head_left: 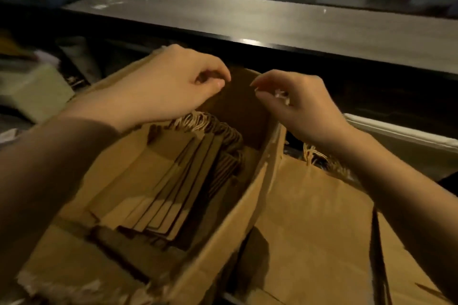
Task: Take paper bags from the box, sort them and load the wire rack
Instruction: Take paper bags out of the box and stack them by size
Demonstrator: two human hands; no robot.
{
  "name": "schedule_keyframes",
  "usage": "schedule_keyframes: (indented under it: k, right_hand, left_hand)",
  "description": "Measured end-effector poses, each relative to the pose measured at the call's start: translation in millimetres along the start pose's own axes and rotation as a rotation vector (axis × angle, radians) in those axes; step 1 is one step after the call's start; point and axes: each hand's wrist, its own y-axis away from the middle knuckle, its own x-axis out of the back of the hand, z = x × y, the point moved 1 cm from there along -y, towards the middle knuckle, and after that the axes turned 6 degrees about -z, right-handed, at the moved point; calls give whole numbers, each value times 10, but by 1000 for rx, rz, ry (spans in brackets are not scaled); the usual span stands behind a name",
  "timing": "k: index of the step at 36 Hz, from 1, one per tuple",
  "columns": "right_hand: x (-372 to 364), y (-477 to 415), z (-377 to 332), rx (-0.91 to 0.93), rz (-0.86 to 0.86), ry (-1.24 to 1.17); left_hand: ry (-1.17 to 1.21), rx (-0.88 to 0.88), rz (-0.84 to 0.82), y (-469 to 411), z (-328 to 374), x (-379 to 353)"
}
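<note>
Two half-curled hands [161, 86] [297, 106], hold unclear, just above paper bags [173, 181] in box [233, 220]

A dark countertop [272, 22] runs past a white tub [396, 132].

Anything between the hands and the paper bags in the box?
Nothing visible. The cardboard box is open on top, and the paper bags lie exposed, their twine handles just under the left hand. The right hand hovers near the far end.
</note>
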Motion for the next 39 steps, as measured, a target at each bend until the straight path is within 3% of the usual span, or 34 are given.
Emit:
schedule_keyframes:
  k: [6,15,21,26,33,39]
  right_hand:
    - [-488,-659,-418,103,-151,211]
    - [-1590,-1088,-517,-94,-405,379]
    - [-2066,-1060,-261,-319,-617,365]
    - [-2332,-871,-167,-256,-753,455]
    - [-2422,-795,-217,-234,-748,489]
    - [-2403,-839,-363,-255,-717,463]
  left_hand:
    - [53,173,80,204,-768,-139]
    - [111,349,-17,285,-1454,-467]
    - [-52,350,-164,295,-1556,-430]
    - [-164,312,-238,308,-1555,-466]
    - [-216,306,-408,284,-1452,-504]
    - [-218,332,-438,298,-1456,-502]
